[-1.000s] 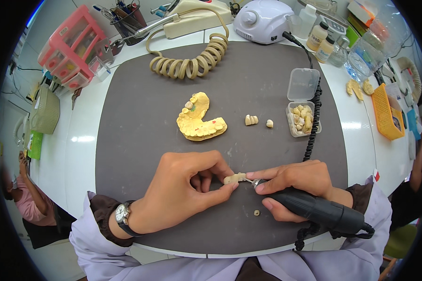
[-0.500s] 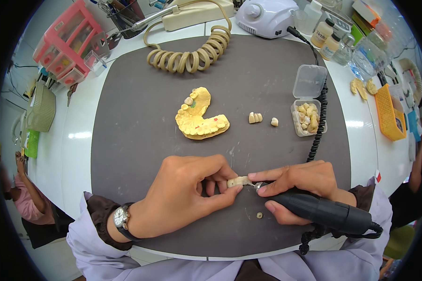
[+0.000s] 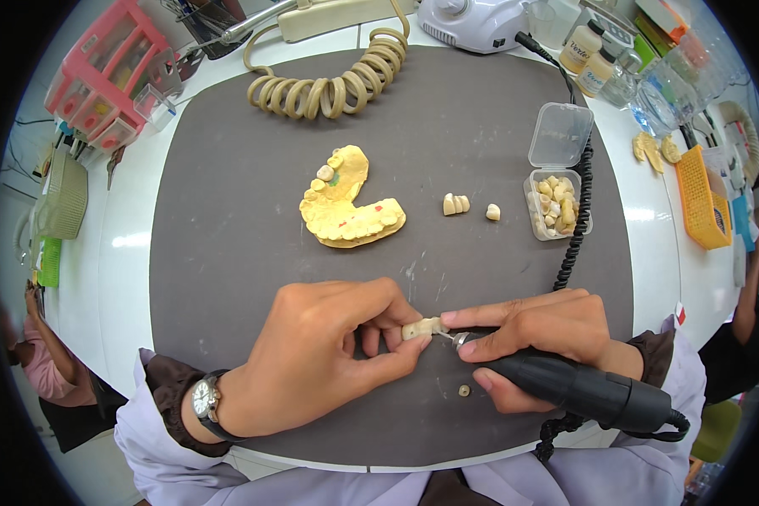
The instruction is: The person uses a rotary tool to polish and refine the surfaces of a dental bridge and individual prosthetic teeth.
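Between the thumb and fingers of my left hand [image 3: 333,329] is a short cream dental bridge [image 3: 422,329]. My right hand [image 3: 544,333] grips a black dental handpiece [image 3: 578,379], its thin metal bur touching or almost touching the bridge. My right index fingertip rests at the bridge's right end. A small round tooth-coloured piece [image 3: 464,390] lies below the bur on the grey mat [image 3: 228,202]. Beyond my hands sits a yellow plaster dental model [image 3: 350,223] with red and green marks. Right of it lie a joined crown piece [image 3: 455,204] and a single crown [image 3: 492,212].
An open clear box [image 3: 553,202] of loose teeth stands at the right, the handpiece's coiled black cord [image 3: 575,253] running past it. A beige coiled hose [image 3: 333,93] and a white control unit [image 3: 472,24] are at the back. Pink drawers [image 3: 114,72] stand far left, an orange basket [image 3: 702,198] far right.
The view has shifted slightly, so things on the mat sit a little higher and mostly further left. Both hands keep their hold on the bridge and handpiece, the bur still at the bridge.
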Tool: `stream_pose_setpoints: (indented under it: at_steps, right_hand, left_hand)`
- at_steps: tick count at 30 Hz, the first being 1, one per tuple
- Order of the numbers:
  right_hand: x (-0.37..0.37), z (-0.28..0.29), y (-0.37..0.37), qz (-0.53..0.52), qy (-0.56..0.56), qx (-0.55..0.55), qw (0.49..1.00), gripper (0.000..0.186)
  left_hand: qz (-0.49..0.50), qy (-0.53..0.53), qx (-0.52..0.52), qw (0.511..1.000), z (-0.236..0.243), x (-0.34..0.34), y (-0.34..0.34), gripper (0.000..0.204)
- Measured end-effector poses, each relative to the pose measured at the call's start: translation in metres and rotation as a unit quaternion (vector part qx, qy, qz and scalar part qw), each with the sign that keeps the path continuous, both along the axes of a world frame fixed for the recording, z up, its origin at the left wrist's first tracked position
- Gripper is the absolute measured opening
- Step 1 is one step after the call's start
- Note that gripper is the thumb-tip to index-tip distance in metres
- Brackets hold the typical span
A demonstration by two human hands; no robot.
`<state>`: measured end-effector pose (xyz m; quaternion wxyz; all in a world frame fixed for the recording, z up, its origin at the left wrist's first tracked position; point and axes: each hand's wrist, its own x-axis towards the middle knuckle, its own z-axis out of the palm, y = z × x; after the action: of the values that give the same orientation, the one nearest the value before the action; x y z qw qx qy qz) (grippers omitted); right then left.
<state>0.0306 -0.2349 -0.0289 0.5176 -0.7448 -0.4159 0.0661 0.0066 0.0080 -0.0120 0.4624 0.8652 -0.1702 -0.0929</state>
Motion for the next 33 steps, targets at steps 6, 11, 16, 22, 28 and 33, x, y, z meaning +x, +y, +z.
stream_pose_setpoints:
  at_steps: [6,11,16,22,28,33]
  right_hand:
    - [0.0022,-0.0025,0.0026,-0.005,-0.013,0.015,1.000,0.016]
    - [-0.0008,-0.0034,0.0014,-0.014,0.000,0.011,1.000,0.016]
    - [0.0007,0.0003,0.0009,-0.009,0.002,-0.002,1.000,0.016]
    - [0.0009,-0.0031,0.0005,-0.002,0.013,0.001,1.000,0.019]
    - [0.0017,-0.0033,0.0009,-0.003,0.005,0.008,1.000,0.018]
    - [0.0033,-0.0005,0.0034,-0.002,-0.005,0.011,1.000,0.017]
  left_hand:
    - [-0.002,-0.018,-0.003,1.000,-0.0028,0.0014,0.0000,0.014]
    - [0.000,-0.026,-0.011,1.000,-0.0060,0.0016,0.0001,0.013]
    - [-0.004,-0.025,-0.013,1.000,-0.0016,0.0030,0.0000,0.014]
    - [-0.008,-0.029,-0.006,1.000,-0.0080,0.0019,0.0026,0.014]
    - [-0.003,-0.032,-0.007,0.999,-0.0055,0.0018,0.0015,0.014]
    - [-0.014,-0.037,-0.002,0.999,-0.0069,0.0035,0.0024,0.014]
